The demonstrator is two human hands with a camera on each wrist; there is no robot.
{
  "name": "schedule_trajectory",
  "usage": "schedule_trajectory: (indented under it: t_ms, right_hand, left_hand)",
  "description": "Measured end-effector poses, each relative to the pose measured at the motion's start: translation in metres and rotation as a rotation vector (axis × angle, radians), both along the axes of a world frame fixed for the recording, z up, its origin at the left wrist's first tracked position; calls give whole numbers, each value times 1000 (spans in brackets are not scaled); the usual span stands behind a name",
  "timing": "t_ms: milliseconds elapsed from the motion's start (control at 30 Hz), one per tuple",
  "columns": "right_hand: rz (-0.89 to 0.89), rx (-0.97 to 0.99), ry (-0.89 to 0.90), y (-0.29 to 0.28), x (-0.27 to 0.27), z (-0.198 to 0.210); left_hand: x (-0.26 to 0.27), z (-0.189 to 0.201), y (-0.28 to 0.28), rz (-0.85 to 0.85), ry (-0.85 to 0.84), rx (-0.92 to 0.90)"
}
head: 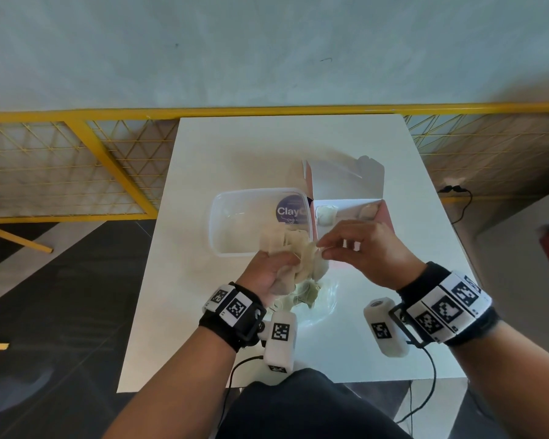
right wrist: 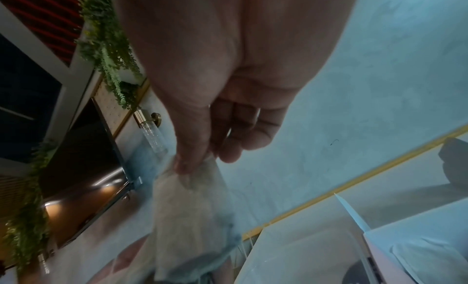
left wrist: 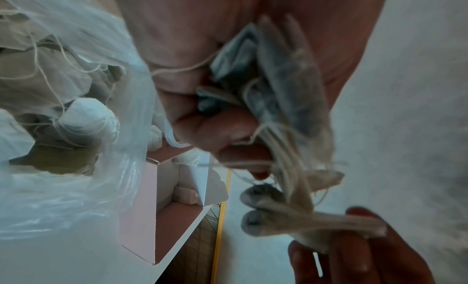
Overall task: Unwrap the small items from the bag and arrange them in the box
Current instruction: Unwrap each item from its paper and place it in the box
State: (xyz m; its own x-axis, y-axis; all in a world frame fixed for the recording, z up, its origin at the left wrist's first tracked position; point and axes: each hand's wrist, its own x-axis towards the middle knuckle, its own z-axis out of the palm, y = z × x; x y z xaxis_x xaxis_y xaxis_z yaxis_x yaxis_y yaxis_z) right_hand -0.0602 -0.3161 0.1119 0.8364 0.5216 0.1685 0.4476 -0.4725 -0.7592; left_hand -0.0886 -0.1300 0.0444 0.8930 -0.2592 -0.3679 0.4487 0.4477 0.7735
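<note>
**Hands working a tea-bag bunch over the table**

Nearest, a clear plastic bag lies on the white table, with more tea bags and loose strings inside it. Above the bag, the left hand is clenched round a bunch of tea bags. The right hand pinches one bag of that bunch between thumb and fingertip; its other fingers are loosely curled. Beyond the hands sits a clear tub with a purple label, just left of the open pink box. Two pale wrapped items rest inside the box. A yellow rail runs behind the table.
</note>
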Motion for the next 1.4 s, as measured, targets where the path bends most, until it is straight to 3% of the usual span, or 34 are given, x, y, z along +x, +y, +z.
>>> schedule_trajectory:
  t_ms: [133,567,833,967,1167,1300,1400]
  right_hand:
    - [-51,0,95,4,-2,-7]
    - [-41,-25,55,0,-3,-12]
    - [-247,218,294,-23,1,1]
    - [-243,270,311,-33,6,10]
    - [-82,33,454,-25,2,19]
    - [26,114,583,-10,-3,23]
    - [-22,229,613,-8,-2,18]
  left_hand:
    - [1,-1,-3,-18,-10,3]
    - [-4,0,-4,-19,-13,-42]
    - [-2,-9,5,83,97,1]
    - [1,-11,6,133,131,24]
    - [3,-7,2,124,132,-8]
    - [2,-6,-3,151,119,-36]
    - [3,-5,-3,225,104,-28]
